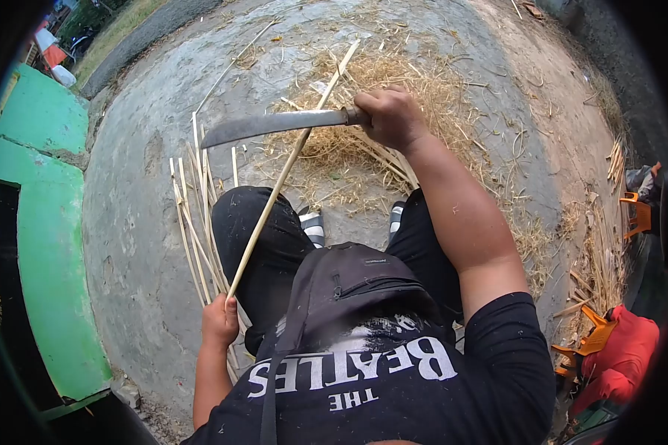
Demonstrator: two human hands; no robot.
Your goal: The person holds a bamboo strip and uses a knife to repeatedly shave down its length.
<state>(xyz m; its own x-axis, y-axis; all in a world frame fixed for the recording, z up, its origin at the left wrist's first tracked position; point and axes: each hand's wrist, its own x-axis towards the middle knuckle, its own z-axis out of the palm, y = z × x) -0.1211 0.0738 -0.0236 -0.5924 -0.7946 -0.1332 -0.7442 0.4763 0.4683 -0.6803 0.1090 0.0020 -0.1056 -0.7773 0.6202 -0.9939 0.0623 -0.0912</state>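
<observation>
Stick (286, 172), pale, long and thin: slanting up and away to the right over the left leg, near end clamped in the left hand (220, 320). Grips a long knife (274, 124) by the handle in the right hand (392, 115), with fingers wrapped tightly round. Holds the blade pointing left, across the far part of the stick; cannot tell whether touching the wood or just apart from it.

Appears well into the shaving, judging by the broad heap of shavings (441, 96) on the ground beyond the feet. Seems not yet done with the stick in hand, given the knife held across it. Has a loose group of strips (199, 167) on the left, beside the left leg; cannot say whether finished or waiting. Has more lengths of wood at the near edge of the heap, and a further pile of sticks (605, 252) well apart on the right, of unclear state. Cannot count from here how many remain.
</observation>
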